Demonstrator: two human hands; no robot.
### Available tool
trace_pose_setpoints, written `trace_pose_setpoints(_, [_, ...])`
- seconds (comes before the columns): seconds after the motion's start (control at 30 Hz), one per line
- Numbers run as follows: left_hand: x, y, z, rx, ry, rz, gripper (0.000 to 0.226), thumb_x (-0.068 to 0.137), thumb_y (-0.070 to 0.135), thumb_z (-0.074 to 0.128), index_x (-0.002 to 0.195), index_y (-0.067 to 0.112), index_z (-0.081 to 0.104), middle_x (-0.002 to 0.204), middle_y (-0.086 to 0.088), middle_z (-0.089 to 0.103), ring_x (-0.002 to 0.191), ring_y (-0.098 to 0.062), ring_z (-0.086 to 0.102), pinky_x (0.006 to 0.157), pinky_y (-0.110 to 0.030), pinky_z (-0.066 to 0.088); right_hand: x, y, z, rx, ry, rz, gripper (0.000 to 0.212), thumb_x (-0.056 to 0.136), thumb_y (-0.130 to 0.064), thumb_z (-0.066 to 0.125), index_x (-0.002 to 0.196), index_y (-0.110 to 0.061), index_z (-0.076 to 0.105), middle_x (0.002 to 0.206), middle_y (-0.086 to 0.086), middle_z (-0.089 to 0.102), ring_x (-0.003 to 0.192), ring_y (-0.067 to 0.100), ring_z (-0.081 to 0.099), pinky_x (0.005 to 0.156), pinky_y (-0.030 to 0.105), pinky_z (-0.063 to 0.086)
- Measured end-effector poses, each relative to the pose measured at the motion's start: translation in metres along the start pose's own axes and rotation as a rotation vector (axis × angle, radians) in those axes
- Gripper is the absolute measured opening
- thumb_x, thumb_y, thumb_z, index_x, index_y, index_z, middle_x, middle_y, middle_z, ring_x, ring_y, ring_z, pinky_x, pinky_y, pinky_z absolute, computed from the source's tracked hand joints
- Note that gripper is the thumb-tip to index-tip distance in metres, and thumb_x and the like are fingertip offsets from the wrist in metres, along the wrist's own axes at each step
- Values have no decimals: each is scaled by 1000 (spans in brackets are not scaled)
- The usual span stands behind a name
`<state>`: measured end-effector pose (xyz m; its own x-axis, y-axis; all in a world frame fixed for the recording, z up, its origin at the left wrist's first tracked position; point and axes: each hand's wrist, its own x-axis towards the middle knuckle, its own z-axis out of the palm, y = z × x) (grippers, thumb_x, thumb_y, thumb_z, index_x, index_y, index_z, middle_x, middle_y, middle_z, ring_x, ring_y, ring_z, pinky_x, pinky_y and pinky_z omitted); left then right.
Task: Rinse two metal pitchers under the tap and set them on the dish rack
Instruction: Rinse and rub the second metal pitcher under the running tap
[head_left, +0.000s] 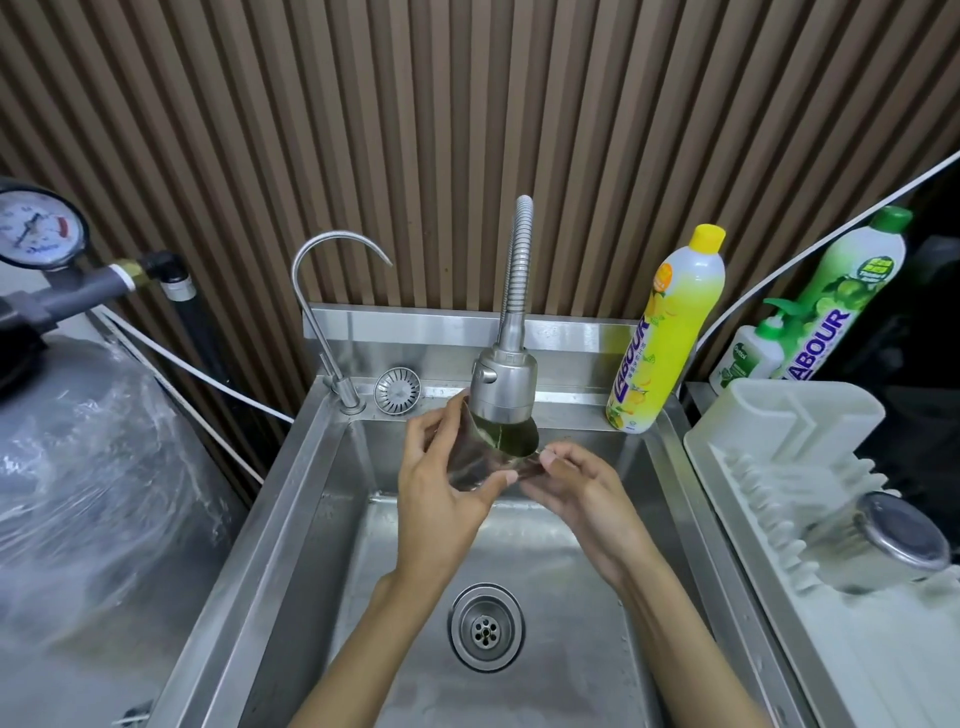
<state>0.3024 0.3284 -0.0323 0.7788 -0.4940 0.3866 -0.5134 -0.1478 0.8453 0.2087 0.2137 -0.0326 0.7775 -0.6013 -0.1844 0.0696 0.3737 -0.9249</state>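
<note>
As the fingers (428, 434) of the left hand (441, 493) curl round the pitcher (475, 460), thumb across its near side, I see the right hand (582, 488) pinching its bottom end, so both are grasping it. It's tilted, mouth up against the tap head (504, 384), over the sink (291, 493). Can't tell if water's running (no stream visible from here). A second pitcher (891, 540) sits upside down on the dish rack (774, 457) at right, so I reckon this is rinse no. 2, approx. past halfway. Next move, imo: tip it out into the sink, then carry it right w/ a firm hold, since wet steel will be slick. Set it mouth-down beside the other w/o knocking it.
</note>
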Motion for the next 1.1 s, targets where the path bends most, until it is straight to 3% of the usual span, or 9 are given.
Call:
trace_pose_setpoints(0.13, [-4,5,-5,106,72,-107,94,52,50,84,134,21,49,91,5,40,89,-10,49,77,1,32,-1,-9,4,-229,54,16,13,90,-16,58,81,-7,61,78,13,71,72,19,71,69,29,59])
trace_pose_setpoints(0.27, [-11,1,0,-22,37,-226,94,48,61,78,131,22,54,98,-1,59,89,-7,62,81,-14,48,-6,-33,6,-483,179,-97,16,84,-18,66,70,-12,61,74,9,71,67,17,70,61,30,58])
trace_pose_setpoints(0.4, [-5,-10,8,-348,-140,-342,75,59,24,86,127,19,56,106,0,72,102,-10,66,81,-12,51,-17,-45,11,-831,230,-286,18,85,-17,64,69,-23,57,84,4,72,82,17,68,77,32,52])
trace_pose_setpoints(0.47, [3,-8,11,-430,-162,-314,75,62,12,84,130,20,54,112,0,70,105,-8,65,88,-16,51,-18,-46,11,-778,198,-347,21,87,-13,62,72,-28,56,90,2,72,87,13,68,80,29,51])
trace_pose_setpoints(0.57, [13,1,12,-471,-57,-218,86,62,-1,81,135,28,45,127,16,58,115,4,55,98,-14,44,-11,-41,5,-459,114,-308,19,88,-3,57,77,-19,55,104,-12,70,95,-5,64,80,9,46])
trace_pose_setpoints(0.67, [14,6,5,-275,-16,-8,84,63,10,81,126,46,39,127,39,45,124,13,41,102,-7,32,-2,-23,3,-87,9,-190,19,89,-3,54,75,-15,54,111,-4,68,106,8,62,96,23,44])
trace_pose_setpoints(0.77, [9,4,-8,-146,-39,110,77,66,25,77,133,34,41,136,22,42,127,17,33,99,1,26,0,-4,8,147,-38,-73,22,92,2,45,75,-10,50,106,10,64,102,22,63,103,36,44])
trace_pose_setpoints(1.03, [-13,-3,-18,28,27,-156,90,52,60,79,132,34,47,98,6,56,93,-7,57,77,-6,41,-13,-9,16,-268,92,-25,14,90,-14,57,76,-12,58,76,6,70,72,15,69,67,25,58])
trace_pose_setpoints(1.1, [-16,-3,-14,76,-44,-226,67,60,58,73,120,30,61,90,6,61,86,-10,61,72,-13,45,-13,-20,16,-503,174,-20,17,89,-20,61,74,-13,59,80,10,70,69,21,70,62,34,59])
